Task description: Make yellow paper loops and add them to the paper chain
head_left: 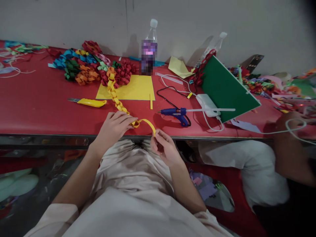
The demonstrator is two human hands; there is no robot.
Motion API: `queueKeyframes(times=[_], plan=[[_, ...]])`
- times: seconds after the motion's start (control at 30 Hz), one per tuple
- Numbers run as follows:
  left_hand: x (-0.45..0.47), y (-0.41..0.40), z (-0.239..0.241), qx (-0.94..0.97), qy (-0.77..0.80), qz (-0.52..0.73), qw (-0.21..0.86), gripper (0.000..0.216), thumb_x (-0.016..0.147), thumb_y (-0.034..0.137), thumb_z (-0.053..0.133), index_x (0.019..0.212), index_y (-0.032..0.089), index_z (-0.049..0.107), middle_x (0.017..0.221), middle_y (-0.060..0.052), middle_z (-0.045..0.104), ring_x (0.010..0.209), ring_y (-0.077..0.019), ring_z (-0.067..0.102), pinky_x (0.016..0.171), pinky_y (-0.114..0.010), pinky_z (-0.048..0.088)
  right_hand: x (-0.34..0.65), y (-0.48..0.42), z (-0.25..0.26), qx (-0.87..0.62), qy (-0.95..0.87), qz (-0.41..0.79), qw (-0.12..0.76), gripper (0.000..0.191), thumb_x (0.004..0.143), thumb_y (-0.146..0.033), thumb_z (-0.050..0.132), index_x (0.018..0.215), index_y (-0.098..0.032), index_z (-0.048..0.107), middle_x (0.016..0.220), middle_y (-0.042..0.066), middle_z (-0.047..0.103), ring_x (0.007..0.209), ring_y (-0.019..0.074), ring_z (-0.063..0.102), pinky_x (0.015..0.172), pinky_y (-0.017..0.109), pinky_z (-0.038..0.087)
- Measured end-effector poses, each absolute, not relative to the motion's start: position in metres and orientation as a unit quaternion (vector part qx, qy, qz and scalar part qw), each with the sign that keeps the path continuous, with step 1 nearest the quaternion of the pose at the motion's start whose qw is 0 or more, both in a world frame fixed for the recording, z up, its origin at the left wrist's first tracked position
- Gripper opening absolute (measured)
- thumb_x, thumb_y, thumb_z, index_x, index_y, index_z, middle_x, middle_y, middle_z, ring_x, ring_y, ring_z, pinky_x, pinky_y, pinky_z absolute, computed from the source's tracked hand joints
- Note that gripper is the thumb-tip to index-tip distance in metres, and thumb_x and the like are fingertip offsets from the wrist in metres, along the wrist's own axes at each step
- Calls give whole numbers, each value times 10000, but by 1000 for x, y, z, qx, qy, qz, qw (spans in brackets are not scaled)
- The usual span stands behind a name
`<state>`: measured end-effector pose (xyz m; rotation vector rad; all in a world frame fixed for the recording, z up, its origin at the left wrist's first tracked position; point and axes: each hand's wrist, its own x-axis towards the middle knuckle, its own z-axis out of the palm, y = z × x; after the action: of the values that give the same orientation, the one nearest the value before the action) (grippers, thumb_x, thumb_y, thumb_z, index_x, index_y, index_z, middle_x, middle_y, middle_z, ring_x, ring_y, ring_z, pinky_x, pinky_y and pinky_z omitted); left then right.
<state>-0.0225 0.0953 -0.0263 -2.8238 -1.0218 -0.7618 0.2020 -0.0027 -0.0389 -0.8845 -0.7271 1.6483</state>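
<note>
A yellow paper chain (114, 93) runs from a colourful heap of paper chains (91, 64) down to the table's front edge. My left hand (115, 126) is closed on the near end of this chain. From the last link a yellow paper strip (147, 123) arches to the right. Its free end is pinched between the thumb and fingers of my right hand (163, 144). Just beyond my right hand lies a blue glue gun (174, 112) with a clear glue stick in its back. A yellow-handled cutter knife (90, 102) rests left of the chain.
Yellow paper sheets (135, 87) and a loose strip (151, 101) lie behind my hands. Against the wall stand two bottles (149, 49). A green board (225, 89) leans by a white power strip (208, 105) with cables. Another person's leg (237, 156) is at the right.
</note>
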Motion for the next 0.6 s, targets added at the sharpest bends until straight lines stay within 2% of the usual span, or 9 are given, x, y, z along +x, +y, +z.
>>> queueKeyframes(times=[0.2,0.33,0.6], plan=[[-24,96,-27,-908,-333,-253,31,332,1011,276,572,1334,229,634,1230,-90,745,1171,-278,607,932,-425,378,198,-2,-39,-442,-336,684,473,392,882,-530,708,813,-225,471,531,-65,585,394,57,417,376,158,284],[-23,97,-24,-910,-335,-242,19,368,984,319,629,1344,242,623,1240,-86,741,1169,-282,611,950,-442,349,200,1,-34,-484,-341,666,455,370,856,-515,708,799,-229,481,500,-70,584,371,69,436,347,152,330],[-16,100,-14,-920,-306,-242,-30,376,998,212,593,1369,269,583,1218,-71,746,1191,-262,605,1035,-483,259,209,24,-3,-442,-313,720,434,324,844,-412,656,684,-217,453,431,-68,515,304,42,322,298,144,209]])
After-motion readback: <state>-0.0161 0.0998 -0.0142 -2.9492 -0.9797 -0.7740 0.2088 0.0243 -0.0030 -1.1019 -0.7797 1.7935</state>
